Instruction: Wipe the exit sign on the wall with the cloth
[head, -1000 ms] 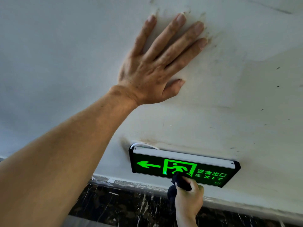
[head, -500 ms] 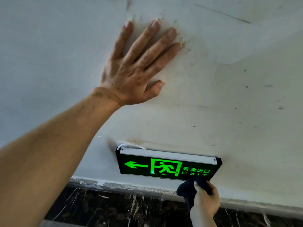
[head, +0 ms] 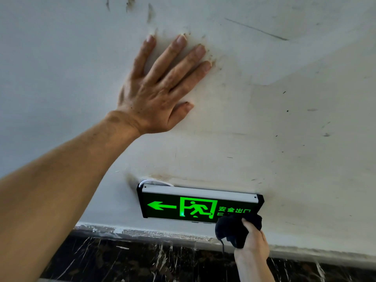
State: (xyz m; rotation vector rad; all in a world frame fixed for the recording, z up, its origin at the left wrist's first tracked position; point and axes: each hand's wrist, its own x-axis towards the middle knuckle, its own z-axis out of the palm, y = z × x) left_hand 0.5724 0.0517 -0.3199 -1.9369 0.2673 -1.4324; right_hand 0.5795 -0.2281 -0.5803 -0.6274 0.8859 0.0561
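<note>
A person is leaning on a scuffed white wall (head: pixel 284 119), the left hand (head: pixel 156 94) lying flat and spread, gripping nothing. Low on the wall, just above a dark marble skirting (head: pixel 142 259), the lit green sign (head: pixel 195 206) is getting wiped. The right hand (head: pixel 252 241) is clutching a bunched black cloth (head: pixel 232 228) against the sign's lower right corner. Light, even strokes along the face would likely suit it best, sparing the white cable (head: pixel 150 181).

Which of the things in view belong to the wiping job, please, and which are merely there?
Part of the job:
exit sign
black cloth, pressed on the sign's lower right corner
right hand, gripping the cloth

Merely there:
left hand, flat on the wall
white cable above the sign
dark marble skirting
</note>
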